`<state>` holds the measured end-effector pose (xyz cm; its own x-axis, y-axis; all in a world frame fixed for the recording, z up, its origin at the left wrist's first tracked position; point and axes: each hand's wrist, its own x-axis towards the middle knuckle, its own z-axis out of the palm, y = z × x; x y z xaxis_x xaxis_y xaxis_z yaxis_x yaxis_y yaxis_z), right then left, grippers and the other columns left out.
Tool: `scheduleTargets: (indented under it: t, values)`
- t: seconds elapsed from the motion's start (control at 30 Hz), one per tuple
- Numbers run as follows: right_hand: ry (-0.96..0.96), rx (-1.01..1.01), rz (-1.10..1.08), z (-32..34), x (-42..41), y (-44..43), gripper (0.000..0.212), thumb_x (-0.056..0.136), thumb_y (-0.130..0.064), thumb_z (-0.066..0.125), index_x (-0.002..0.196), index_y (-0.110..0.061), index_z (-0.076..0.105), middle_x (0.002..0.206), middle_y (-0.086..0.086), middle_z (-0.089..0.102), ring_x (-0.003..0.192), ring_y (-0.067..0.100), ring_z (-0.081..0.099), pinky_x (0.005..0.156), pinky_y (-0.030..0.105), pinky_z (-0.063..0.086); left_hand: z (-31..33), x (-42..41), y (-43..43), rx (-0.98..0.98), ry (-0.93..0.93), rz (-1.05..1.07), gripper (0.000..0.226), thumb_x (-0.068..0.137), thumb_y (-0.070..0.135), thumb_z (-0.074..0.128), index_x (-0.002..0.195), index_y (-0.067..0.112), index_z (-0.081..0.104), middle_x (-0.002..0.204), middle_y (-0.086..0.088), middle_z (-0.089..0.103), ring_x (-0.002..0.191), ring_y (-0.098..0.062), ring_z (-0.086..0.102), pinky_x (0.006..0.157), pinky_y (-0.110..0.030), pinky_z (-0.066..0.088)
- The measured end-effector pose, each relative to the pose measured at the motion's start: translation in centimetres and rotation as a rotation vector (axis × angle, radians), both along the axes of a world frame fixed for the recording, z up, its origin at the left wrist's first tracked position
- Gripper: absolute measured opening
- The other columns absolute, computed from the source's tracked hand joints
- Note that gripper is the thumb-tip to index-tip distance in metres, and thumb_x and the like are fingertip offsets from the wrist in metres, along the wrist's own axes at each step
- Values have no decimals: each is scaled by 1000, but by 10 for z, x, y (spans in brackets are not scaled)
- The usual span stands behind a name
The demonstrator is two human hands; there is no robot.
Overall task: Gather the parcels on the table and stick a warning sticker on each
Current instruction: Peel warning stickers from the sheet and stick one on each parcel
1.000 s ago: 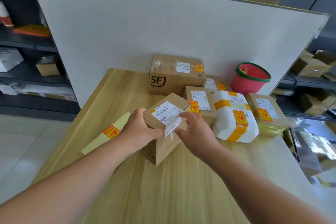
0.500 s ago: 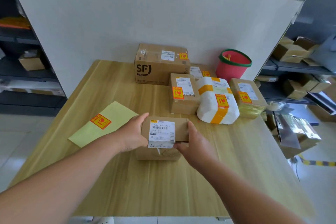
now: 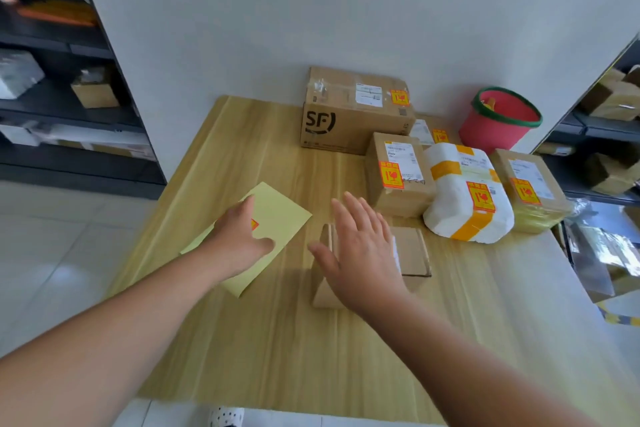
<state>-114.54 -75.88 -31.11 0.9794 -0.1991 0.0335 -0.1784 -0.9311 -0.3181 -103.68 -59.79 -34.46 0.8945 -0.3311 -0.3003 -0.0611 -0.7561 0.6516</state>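
right hand (image 3: 360,250) hides the small box's (image 3: 412,251) label; sticker (image 3: 254,224) half covered.

A parcel depot or stockroom: dark shelving (image 3: 69,107) stacked with cartons flanks a wooden table (image 3: 277,340) crowded with labelled courier parcels (image 3: 353,114).

Small brown cardboard box (image 3: 412,253) near table (image 3: 277,340) centre, under right hand (image 3: 360,253). Pale yellow backing sheet (image 3: 280,215) left of it, under left hand (image 3: 239,236). Behind: large printed cardboard box (image 3: 346,125) at white partition board (image 3: 277,28); round red bucket (image 3: 498,121) right of it; white foam-wrapped parcel (image 3: 464,198) before bucket.
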Motion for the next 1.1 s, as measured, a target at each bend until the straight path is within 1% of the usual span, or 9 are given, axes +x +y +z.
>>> scheduleTargets:
  t: [0.1, 0.27, 0.43, 0.7, 0.8, 0.87, 0.93, 1.0, 1.1]
  values:
    - [-7, 36, 76, -12, 34, 36, 69, 96, -53, 39, 152, -20, 17, 161, 0, 8, 148, 18, -1, 117, 33, -5, -7, 24, 30, 189, -69, 33, 74, 87, 32, 62, 147, 13, 23, 147, -7, 36, 133, -29, 36, 101, -37, 35]
    - [174, 88, 80, -57, 89, 77, 69, 98, -51, 36, 153, -18, 10, 162, 2, 5, 148, 20, -2, 119, 37, 0, -40, 61, 64, 320, 27, 15, 78, 90, 40, 57, 151, 15, 14, 154, -5, 26, 138, -27, 30, 106, -40, 34]
    - [360, 54, -2, -113, 137, 93, 76, 96, -54, 39, 153, -17, 4, 162, 4, -1, 148, 23, -4, 120, 40, 3, -76, 99, 75, 293, 146, 47, 76, 89, 37, 55, 151, 19, 15, 149, -7, 31, 129, -29, 41, 98, -39, 43]
    - [592, 0, -12, -178, 158, 102, 121, 73, -78, 52, 150, -17, -19, 157, 4, -26, 144, 25, -25, 118, 43, -7, -120, 139, 69, 164, 293, 103, 71, 84, 31, 61, 146, 16, 29, 141, -10, 39, 125, -29, 44, 95, -39, 44]
    - [528, 1, -15, -184, 160, 102, 112, 78, -74, 50, 152, -19, -14, 159, 1, -22, 145, 23, -23, 119, 41, -6, -128, 141, 68, 38, 321, 192, 73, 79, 26, 66, 144, 18, 33, 136, -7, 43, 115, -27, 51, 84, -34, 46]
    - [487, 6, -16, -185, 159, 101, 103, 83, -70, 47, 153, -20, -10, 160, -1, -19, 146, 21, -21, 119, 39, -5, -129, 143, 69, -52, 370, 268, 72, 75, 21, 69, 140, 17, 38, 132, -6, 48, 108, -26, 56, 85, -36, 49]
    - [470, 15, -22, -185, 158, 100, 100, 84, -68, 47, 153, -21, -8, 160, -1, -17, 146, 21, -19, 120, 39, -4, -128, 144, 69, -98, 442, 319, 52, 76, 17, 68, 124, 15, 50, 120, -6, 58, 101, -26, 59, 85, -37, 51]
    - [478, 26, -21, -184, 157, 100, 103, 82, -70, 48, 153, -20, -8, 160, -1, -17, 146, 20, -19, 120, 40, -5, -127, 145, 70, -141, 510, 334, 15, 79, 10, 65, 92, 14, 59, 101, -10, 67, 87, -27, 63, 77, -35, 51]
    - [440, 90, -24, -173, 157, 103, 107, 77, -75, 49, 153, -23, -7, 160, -5, -15, 146, 18, -19, 119, 44, -7, -123, 144, 74, -188, 544, 316, 5, 83, 6, 62, 82, 11, 61, 88, -12, 68, 72, -26, 61, 64, -29, 47]
